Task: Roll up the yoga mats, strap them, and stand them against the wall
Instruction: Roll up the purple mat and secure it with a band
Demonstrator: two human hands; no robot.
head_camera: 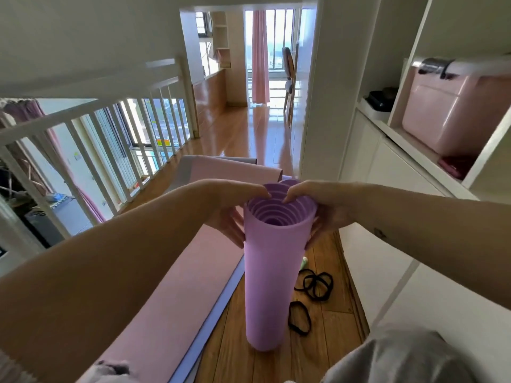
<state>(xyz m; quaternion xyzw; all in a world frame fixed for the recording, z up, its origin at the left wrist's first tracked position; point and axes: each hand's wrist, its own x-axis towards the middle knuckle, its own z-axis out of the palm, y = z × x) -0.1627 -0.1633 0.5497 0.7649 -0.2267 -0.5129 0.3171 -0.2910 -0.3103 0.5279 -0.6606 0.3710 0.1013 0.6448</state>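
Head view: one camera looked down over both forearms onto the roll.
Rolled mat: the purple rolled mat [272,286] stood upright on its end on the wooden floor [331,327], and its open spiral top sat right between the two hands.
Left hand: the left hand [229,207] clasped the top of the roll from its left side, with one digit hooked over the rim and the fingers [235,230] laid down the outer wall.
Right hand: the right hand [323,207] did the same on the other side, one fingertip curled over the rim and the rest wrapped behind the wall, partly hidden.
Grip: both hands pinched the top edge, and the two hooked tips nearly met over the spiral.
Flat mat: a pink flat mat [177,299] lay unrolled on the floor below and left of the grip. It ran on beyond the hands and its far end curled up.
Strap loops: black strap loops [315,286] lay loose on the floor below and right of the grip, near the base of the roll.
Bottle: a small green-and-white bottle [304,262] peeked out just under the right hand, too small to read.
Railing: a white railing [83,139] ran well left of the grip.
Shelf unit: a white shelf unit [387,128] stood right of the grip, with a pink box [453,117] in one compartment.
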